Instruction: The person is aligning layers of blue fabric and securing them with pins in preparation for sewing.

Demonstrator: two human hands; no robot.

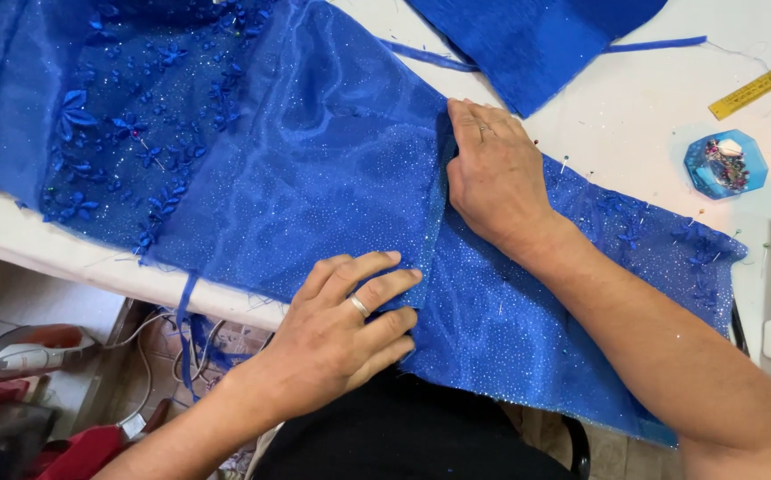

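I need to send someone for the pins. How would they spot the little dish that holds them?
Look at the white table, on its bare part right of the glittery blue fabric that both hands press flat. Below the yellow ruler sits the pin dish. It is the only small eight-sided thing there, clear blue, with pins heaped in it.

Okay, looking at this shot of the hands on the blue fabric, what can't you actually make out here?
Head view:
- Fold of the blue glitter fabric: parts lie hidden under the left hand and right hand.
- Yellow ruler: cut off by the right edge.
- Blue pin dish: contents too small to identify.
- Iron below the table: partly cut off.
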